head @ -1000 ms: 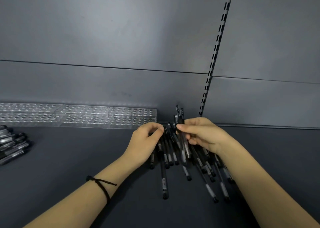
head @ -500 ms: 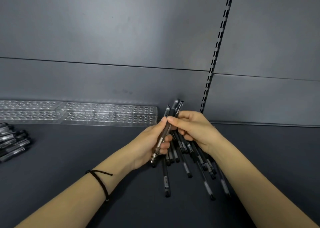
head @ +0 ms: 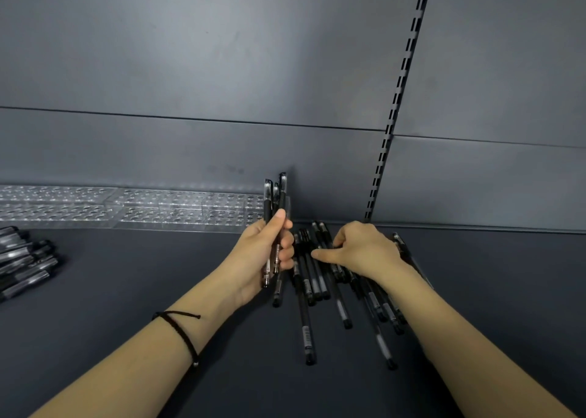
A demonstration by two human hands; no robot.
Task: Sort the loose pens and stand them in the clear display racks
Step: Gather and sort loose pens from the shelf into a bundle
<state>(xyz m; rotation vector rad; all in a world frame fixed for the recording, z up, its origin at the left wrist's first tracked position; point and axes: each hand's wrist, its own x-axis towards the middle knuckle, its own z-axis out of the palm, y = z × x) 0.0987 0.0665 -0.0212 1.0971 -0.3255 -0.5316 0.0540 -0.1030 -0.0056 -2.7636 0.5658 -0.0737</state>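
On the dark shelf (head: pixel 126 278), near the back wall, the left hand (head: pixel 263 252) grips a small bunch of pens (head: pixel 273 202) – three, as far as can be seen – with its fingers curled round the barrels and the thumb pressed along them. They stand nearly upright, metal tips down, and their upper ends show in front of the right end of the clear racks (head: pixel 158 208), which lie in a row against the wall. Just to the right, the right hand (head: pixel 361 249) rests palm down on the pile of loose pens (head: pixel 312 294), thumb stretched leftward and fingers bent down among the barrels – whether they pinch one cannot be told. The pile fans out toward the person. A black cord bracelet (head: pixel 185 335) circles the left wrist. Well apart, at the left edge, lies a second heap of pens (head: pixel 22 262). A slotted rail (head: pixel 398 100) runs up the wall behind the right hand.
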